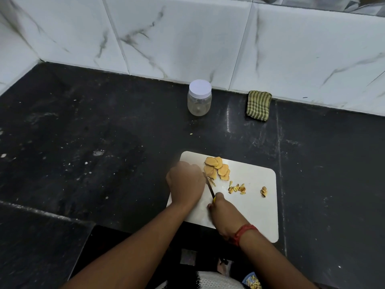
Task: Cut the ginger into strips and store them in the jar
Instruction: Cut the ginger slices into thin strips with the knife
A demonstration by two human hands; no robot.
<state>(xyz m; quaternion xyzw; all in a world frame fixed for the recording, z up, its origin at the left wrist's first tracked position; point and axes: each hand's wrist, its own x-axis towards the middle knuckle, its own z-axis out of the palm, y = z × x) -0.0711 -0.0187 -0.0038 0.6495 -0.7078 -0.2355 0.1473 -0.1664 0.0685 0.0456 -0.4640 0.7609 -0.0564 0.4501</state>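
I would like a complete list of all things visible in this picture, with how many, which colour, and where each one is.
cutting board: one, white, on the counter, near edge
ginger slices: a small pile, yellow-orange, far part of the board
ginger strips: a few small heaps, yellow, middle and right of the board
knife: one, thin blade, on the board between the hands
jar: one, clear with white lid on, by the wall
cloth: one, green striped, folded, right of the jar
counter: one, black, speckled
wall tiles: white marble pattern, behind the counter
left hand: curled, beside the slices
right hand: grips the knife; red wrist thread
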